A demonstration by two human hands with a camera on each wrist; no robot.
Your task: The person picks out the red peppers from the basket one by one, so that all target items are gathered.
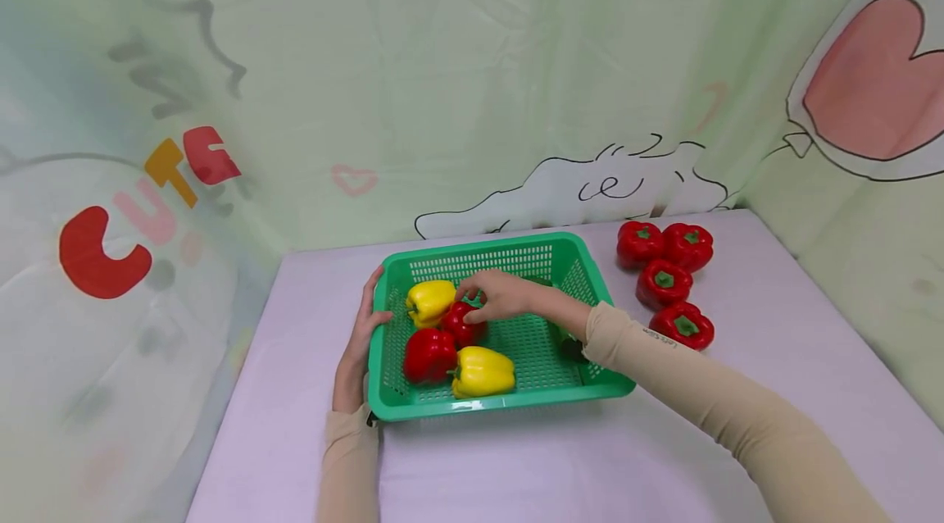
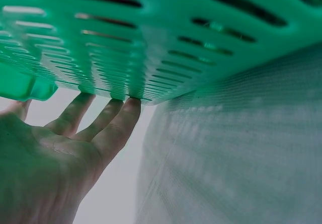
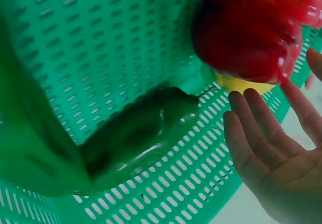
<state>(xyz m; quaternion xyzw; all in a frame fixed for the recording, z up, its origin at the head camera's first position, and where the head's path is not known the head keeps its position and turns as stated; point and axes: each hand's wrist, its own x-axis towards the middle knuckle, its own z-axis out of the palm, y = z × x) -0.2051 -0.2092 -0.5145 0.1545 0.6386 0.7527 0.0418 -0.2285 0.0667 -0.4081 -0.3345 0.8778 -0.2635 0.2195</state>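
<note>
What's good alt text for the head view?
Right hand touching a red pepper in a green basket, with two yellow peppers and another red one; left hand holding the basket. Four more red peppers sit to its right.

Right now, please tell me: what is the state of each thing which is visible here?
Green perforated plastic basket: upright, open-topped.
Left fingers: gripping basket's rim.
Right fingers: extended, touching a glossy red bell pepper.
Touched red pepper: inside, stem visible.
Second glossy red bell pepper: inside, stem hidden.
Two glossy yellow bell peppers: lying sideways inside.
Smooth green peppers: inside, partly hidden.
Four glossy red bell peppers: outside, on pale lilac tabletop, stems visible.
</note>
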